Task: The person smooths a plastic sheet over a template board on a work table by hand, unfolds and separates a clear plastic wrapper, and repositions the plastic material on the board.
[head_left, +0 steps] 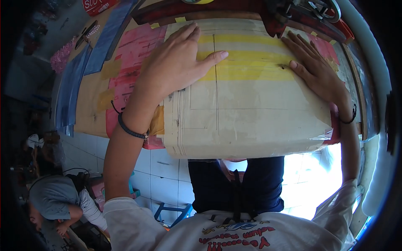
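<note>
Bare left hand (pixel 173 60) and bare right hand (pixel 315 71): flat, grips released, upon beige yellow-banded sheet (pixel 259 121). Blue plastic strips (pixel 69 100): left side, brown tabletop (pixel 91 113).

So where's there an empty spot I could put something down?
The biggest bare patch is on the cream, plastic-covered sheet, between the yellow bands and the sheet's near edge. A smaller one lies between the left hand and right hand, over those bands. It's crowded along the far edge, by the dark red machine frame.
</note>
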Available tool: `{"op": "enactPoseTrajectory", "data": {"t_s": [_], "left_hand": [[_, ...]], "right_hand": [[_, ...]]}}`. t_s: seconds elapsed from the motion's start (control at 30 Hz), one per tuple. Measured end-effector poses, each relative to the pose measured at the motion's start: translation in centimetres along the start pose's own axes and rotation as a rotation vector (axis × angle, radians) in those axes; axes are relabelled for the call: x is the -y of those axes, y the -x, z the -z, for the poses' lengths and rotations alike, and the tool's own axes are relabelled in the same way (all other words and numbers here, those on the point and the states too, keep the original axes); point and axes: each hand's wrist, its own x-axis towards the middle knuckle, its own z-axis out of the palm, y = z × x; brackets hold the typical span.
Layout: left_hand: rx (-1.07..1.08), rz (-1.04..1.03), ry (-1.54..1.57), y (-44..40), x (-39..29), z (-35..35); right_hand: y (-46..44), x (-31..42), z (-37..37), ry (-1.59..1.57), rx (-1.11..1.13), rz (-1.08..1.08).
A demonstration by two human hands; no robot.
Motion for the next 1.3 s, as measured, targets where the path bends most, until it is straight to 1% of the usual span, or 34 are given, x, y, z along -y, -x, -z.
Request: {"op": "enactPoseTrajectory", "data": {"t_s": [0.07,0.1,0.2,0.3,0.37,0.47,0.63,0.73,0.77,0.87,0.93,1.17,1.27,1.3], "left_hand": [[-0.012,0.007,-0.006,0.1,0.2,-0.1],[-0.017,0.001,-0.012,0.1,0.2,-0.1],[-0.004,0.002,-0.019,0.1,0.3,-0.4],[0.019,0.008,-0.047,0.2,0.3,-0.3],[-0.002,-0.024,-0.085,0.6,0.4,-0.6],[0.055,0.003,-0.093,0.6,0.2,-0.3],[0.066,0.013,-0.069,0.3,0.1,0.1],[0.07,0.012,-0.069,0.5,0.1,-0.3],[0.057,0.009,-0.078,0.3,0.1,-0.3],[0.108,0.003,-0.069,0.2,-0.2,0.3],[0.095,0.008,-0.066,0.1,-0.1,0.1],[0.055,-0.048,-0.024,-0.1,0.8,-0.4],[0.033,-0.047,-0.027,-0.2,0.7,-0.4],[0.043,-0.044,-0.026,-0.1,0.7,-0.3]], "right_hand": [[1.2,0.5,0.8,0.01,0.069,-0.052],[1.6,0.5,1.5,-0.024,0.107,-0.042],[2.8,0.1,1.7,0.024,0.12,-0.082],[3.4,-0.1,0.8,0.022,0.012,-0.015],[3.3,0.0,0.7,0.004,0.014,-0.025],[3.2,0.2,0.8,-0.027,0.0,-0.027],[3.4,0.1,0.9,-0.056,-0.016,-0.046],[3.5,-0.1,0.6,-0.026,-0.049,-0.016],[3.6,-0.2,0.5,-0.045,-0.047,-0.019],[3.1,-0.6,0.6,-0.085,-0.059,-0.026],[2.6,-0.9,0.5,-0.107,-0.067,-0.049],[1.8,-1.0,0.2,0.004,-0.108,0.005],[1.0,-1.1,1.8,-0.053,0.008,-0.026],[0.7,-1.5,1.6,-0.049,-0.019,-0.02]]}}
